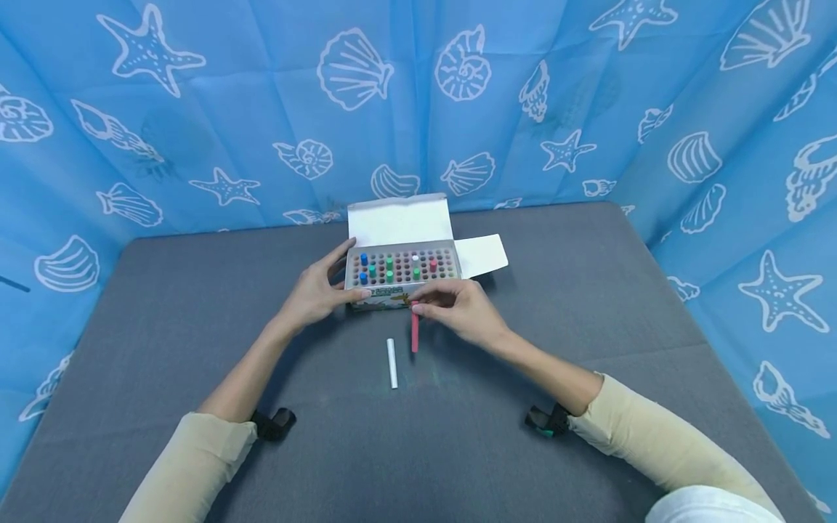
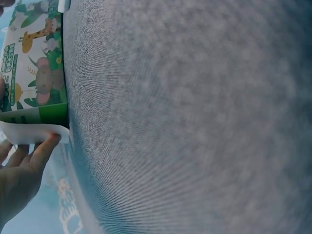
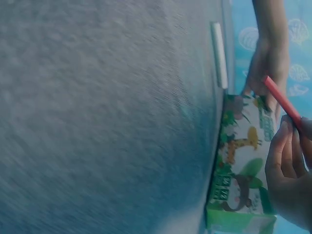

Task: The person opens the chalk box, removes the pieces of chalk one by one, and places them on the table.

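A chalk box with printed animals stands on the table, its lid raised at the back. Blue, green, white and red chalk ends show in its holed tray. My left hand holds the box's left end, thumb at the front top edge. In the left wrist view its fingers press on a white side flap. Between thumb and fingers, my right hand pinches a red chalk stick just in front of the box. The right wrist view shows this red chalk slanting out of the fingers.
A white chalk stick lies on the grey table in front of the box. Another white flap sticks out at the box's right. Behind the table hangs a blue curtain with shell prints.
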Motion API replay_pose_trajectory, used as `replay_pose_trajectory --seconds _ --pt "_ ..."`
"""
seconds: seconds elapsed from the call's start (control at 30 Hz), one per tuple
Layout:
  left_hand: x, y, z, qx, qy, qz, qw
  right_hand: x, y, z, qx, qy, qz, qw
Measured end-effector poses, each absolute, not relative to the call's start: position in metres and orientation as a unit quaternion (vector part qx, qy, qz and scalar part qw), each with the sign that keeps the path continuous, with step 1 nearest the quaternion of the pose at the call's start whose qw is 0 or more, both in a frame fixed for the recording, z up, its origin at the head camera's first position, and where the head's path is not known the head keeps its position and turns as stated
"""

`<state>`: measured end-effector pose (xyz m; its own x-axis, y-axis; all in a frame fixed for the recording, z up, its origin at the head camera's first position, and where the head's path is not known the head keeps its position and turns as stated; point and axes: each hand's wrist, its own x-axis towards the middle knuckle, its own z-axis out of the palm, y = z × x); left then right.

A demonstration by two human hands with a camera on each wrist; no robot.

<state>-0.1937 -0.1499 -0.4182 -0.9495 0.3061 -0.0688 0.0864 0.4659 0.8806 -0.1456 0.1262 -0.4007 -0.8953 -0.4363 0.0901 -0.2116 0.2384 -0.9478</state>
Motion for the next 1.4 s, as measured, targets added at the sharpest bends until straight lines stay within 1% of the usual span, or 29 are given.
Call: replay_pose_trajectory --seconds 0.2,0.37,0.53,0.7,0.8,1.03,1.4 --pt "-0.195 -0.150 -0.420 0.122 0.840 0.516 0.111 -0.144 0.123 -0.411 -0.219 0.776 -0.579 0.121" --pt "-0.196 -0.151 -0.420 0.125 0.838 0.518 0.113 -0.144 0.119 -0.418 -0.208 0.779 -0.572 0.149" --pt "-0.196 -0.152 -0.420 0.125 0.844 0.509 0.114 -0.145 0.115 -0.425 -0.187 0.770 -0.580 0.190" --pt "-0.196 -0.152 -0.419 0.123 0.847 0.504 0.117 -0.146 0.113 -0.432 -0.144 0.749 -0.600 0.243" --pt "-0.196 -0.152 -0.419 0.123 0.846 0.504 0.119 -0.146 0.111 -0.435 -0.121 0.740 -0.606 0.265" --pt "-0.194 -0.153 -0.417 0.125 0.850 0.498 0.118 -0.147 0.108 -0.439 -0.114 0.746 -0.597 0.273" --pt "-0.194 -0.152 -0.416 0.126 0.855 0.489 0.116 -0.146 0.106 -0.440 -0.071 0.762 -0.581 0.277"
